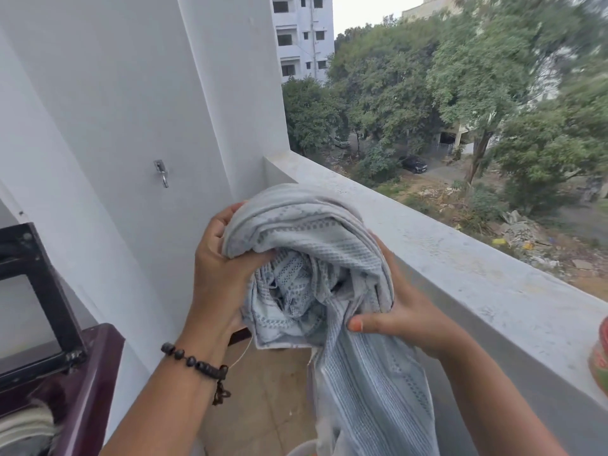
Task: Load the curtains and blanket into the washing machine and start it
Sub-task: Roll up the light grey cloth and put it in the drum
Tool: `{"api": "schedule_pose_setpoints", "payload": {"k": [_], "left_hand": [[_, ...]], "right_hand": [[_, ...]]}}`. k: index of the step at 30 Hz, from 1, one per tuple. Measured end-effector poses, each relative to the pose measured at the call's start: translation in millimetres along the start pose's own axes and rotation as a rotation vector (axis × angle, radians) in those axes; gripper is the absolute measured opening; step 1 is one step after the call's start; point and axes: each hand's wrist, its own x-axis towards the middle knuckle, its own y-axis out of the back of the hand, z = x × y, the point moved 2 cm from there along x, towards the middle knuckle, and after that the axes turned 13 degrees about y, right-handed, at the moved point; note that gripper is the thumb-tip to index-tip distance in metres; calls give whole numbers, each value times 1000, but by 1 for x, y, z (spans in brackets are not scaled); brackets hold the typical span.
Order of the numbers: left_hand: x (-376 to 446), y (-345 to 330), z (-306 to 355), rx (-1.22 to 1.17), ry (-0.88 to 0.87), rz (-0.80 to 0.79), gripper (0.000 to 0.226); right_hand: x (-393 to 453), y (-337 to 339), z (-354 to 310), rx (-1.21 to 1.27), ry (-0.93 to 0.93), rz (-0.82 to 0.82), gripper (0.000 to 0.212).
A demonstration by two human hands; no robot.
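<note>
A bunched pale grey-blue patterned curtain is held up in the middle of the head view, with one end trailing down toward the floor. My left hand grips its left side, a dark bead bracelet on the wrist. My right hand pinches its right lower fold. The maroon top-loading washing machine stands at the lower left with its dark-framed lid raised. Pale fabric shows inside the tub.
A grey concrete balcony parapet runs along the right, with trees and a street far below. White walls with a metal hook stand ahead. A colourful object sits on the parapet at the right edge. Tan floor tiles lie below.
</note>
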Motion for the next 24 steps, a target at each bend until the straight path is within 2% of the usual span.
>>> {"api": "schedule_pose_setpoints", "payload": {"k": [2, 5, 9, 11, 13, 15, 17, 19, 22, 24], "left_hand": [[-3, -4, -2, -123, 68, -10, 65], [-6, -4, -7, -149, 143, -51, 43], [-6, 10, -2, -50, 157, -100, 47], [-5, 20, 4, 28, 146, -138, 51], [-5, 29, 7, 129, 128, -175, 53], [-5, 33, 5, 221, 133, -197, 55], [-7, 33, 0, 193, 161, -188, 54], [-7, 29, -4, 120, 191, -166, 44], [-7, 26, -6, -11, 211, -39, 37], [-4, 22, -6, -114, 196, 59, 37]], "right_hand": [[1, -6, 5, 103, 10, 53, 114], [5, -8, 2, 158, -11, 124, 85], [5, 5, -2, 101, -14, 62, 60], [6, 17, -4, -8, 29, 105, 51], [8, 25, -3, -206, 118, 275, 38], [10, 24, -3, -447, 187, 515, 25], [10, 17, -3, -620, 230, 677, 28], [7, 10, -2, -729, 241, 745, 41], [4, -14, 0, -796, 248, 683, 46], [1, -37, 0, -694, 254, 559, 35]]}}
